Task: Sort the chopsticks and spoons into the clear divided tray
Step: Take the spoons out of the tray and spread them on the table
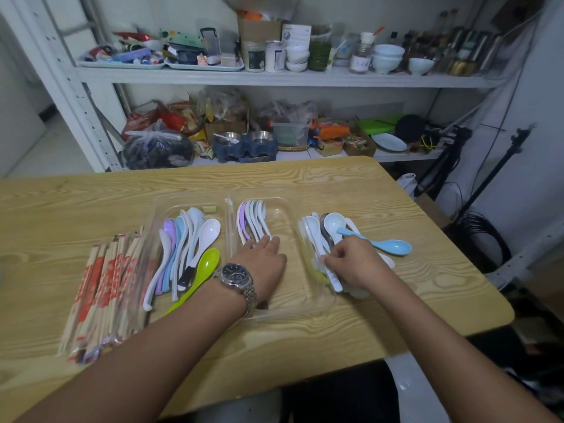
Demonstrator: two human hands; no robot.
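The left hand [262, 261] is resting flat-fingered on sorted spoons [253, 221] in the clear divided tray [287, 312]; the right hand [351, 264] is pinching loose spoons [323, 236] beneath it. Chopsticks [103, 285] are lying far left of both. Lifting from that tangle is likely risking a snag, knocking the blue spoon [378, 243] away.

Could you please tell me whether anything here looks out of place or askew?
The blue spoon lies crosswise on the right-hand spoon pile, bowl pointing right, while the others run front to back.
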